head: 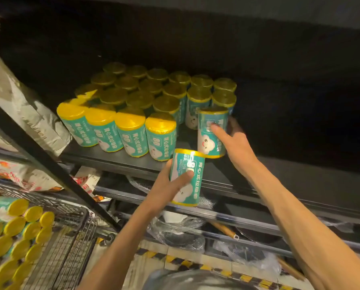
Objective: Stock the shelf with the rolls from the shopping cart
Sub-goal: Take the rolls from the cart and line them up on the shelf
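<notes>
1. At the centre of the frame, a dark shelf (116,158) holds a block of teal rolls with yellow ends (131,132), standing upright in rows toward the upper middle.
2. Right of centre, the right hand (235,143) holds one roll (211,132) upright at the right end of the front row; its fingers (218,129) wrap the roll, one across the label and the rest hidden behind.
3. Just below, the left hand (170,185) holds a second roll (186,176) in the air in front of the shelf edge, below the shelf surface. Its thumb presses the label; the other fingers are hidden behind the roll.
4. At lower left, a wire shopping cart (70,237) holds many more rolls (18,233) lying on their sides.
5. Risk, as a judgement: the right-hand roll stands close to the front edge, so a nudge from the rising left-hand roll could tip it off the shelf.
6. Likewise, the second roll's top rim could catch the shelf lip if lifted too close to it.
7. Pushing either roll in hard could topple its upright neighbours.
8. Around them: grey bagged goods (28,105) at upper left, plastic-wrapped items (181,231) on the lower shelves, and striped yellow-and-black floor tape (187,263) at the bottom. A slanted black upright (49,164) separates cart and shelf.
</notes>
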